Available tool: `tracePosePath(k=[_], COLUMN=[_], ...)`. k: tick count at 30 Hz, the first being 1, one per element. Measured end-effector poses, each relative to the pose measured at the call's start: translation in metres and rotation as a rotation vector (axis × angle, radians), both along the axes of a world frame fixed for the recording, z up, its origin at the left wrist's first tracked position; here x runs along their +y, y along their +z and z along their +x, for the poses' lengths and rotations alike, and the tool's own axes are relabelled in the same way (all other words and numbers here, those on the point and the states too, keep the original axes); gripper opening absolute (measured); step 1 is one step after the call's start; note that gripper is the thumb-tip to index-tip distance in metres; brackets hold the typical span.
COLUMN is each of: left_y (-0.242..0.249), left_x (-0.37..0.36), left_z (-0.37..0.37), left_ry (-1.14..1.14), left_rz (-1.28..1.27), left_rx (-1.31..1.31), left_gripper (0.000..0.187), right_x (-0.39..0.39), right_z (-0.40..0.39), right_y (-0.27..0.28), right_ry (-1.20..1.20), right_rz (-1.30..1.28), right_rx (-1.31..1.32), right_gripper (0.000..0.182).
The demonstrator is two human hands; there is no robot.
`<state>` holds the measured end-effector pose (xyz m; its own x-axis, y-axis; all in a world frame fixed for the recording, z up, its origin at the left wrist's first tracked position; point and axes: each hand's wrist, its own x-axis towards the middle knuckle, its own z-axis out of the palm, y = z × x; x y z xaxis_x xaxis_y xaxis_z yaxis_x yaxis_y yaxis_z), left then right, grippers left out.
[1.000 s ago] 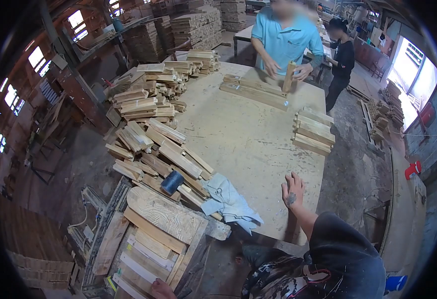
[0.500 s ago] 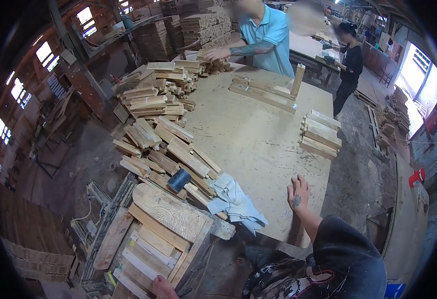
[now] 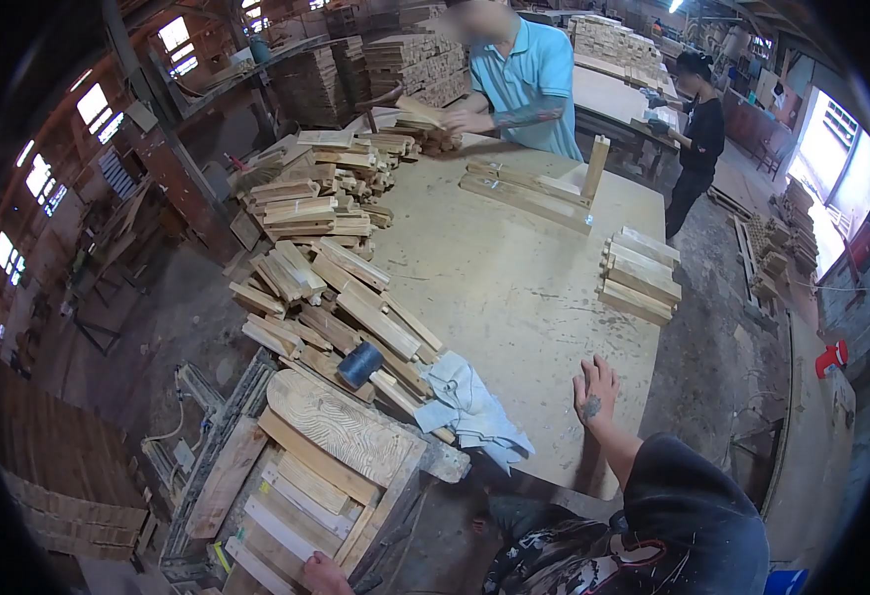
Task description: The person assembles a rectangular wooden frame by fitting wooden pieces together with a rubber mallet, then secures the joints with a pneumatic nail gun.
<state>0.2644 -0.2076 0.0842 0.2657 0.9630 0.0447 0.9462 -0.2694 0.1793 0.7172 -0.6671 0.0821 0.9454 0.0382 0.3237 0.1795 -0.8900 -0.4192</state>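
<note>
My left hand [image 3: 324, 575] is at the bottom edge with its fingers curled in, over the pale slats [image 3: 281, 526] of a wooden assembly. Whatever its fingers may grip is hidden. The assembly lies in a clamping machine [image 3: 445, 462], below a curved board [image 3: 341, 416] with strong grain. On the worktable [image 3: 514, 327], my right hand [image 3: 596, 392] rests with fingers spread and holds nothing. Between the hands, a mallet [image 3: 359, 365] with a black head lies on wood pieces, its handle beside a light blue cloth [image 3: 469, 407].
Piled wood pieces [image 3: 301, 213] line the table's left side. Several short rails [image 3: 641, 273] lie at the right edge, near a joined frame [image 3: 529, 193] with one upright post. Across the table a person in a blue shirt [image 3: 529, 79] handles wood; another in black [image 3: 697, 139] stands farther back.
The view has shifted slightly. Across the table, the person in blue has moved a hand at the pile, where a wood piece now sticks up. My two hands stay where they were.
</note>
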Motion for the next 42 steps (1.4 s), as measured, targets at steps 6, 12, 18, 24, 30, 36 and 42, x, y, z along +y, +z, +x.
tracePosePath(k=[6,12,18,24,30,36,42], left_y=[0.016,0.005,-0.011,-0.009,0.001,-0.022,-0.009], left_x=[-0.003,-0.007,0.002,0.004,-0.002,0.007,0.001], left_z=[0.008,0.007,-0.001,0.001,0.008,-0.003,0.004], left_ry=[-0.026,0.099,0.115,0.136,0.160,0.126,0.162], left_rz=[-0.151,0.003,-0.005,-0.027,-0.033,0.071,0.030], left_rx=[0.296,0.012,0.020,0.060,0.051,0.009,0.033], left_gripper=[0.050,0.039,0.040,0.041,0.040,0.036,0.037], right_x=[0.001,0.000,0.000,0.000,-0.001,-0.001,0.000], right_z=[0.000,0.000,0.001,0.002,0.002,0.002,0.002], right_y=[-0.001,-0.001,0.000,-0.003,-0.004,-0.004,-0.004], right_ry=[-0.009,-0.009,-0.008,-0.010,-0.008,-0.006,-0.008], right_rz=[0.001,0.008,0.011,0.005,-0.001,-0.008,-0.004], right_rx=[-0.006,0.002,0.007,0.009,0.003,0.003,0.012], right_gripper=[0.042,0.041,0.041,0.042,0.042,0.042,0.042])
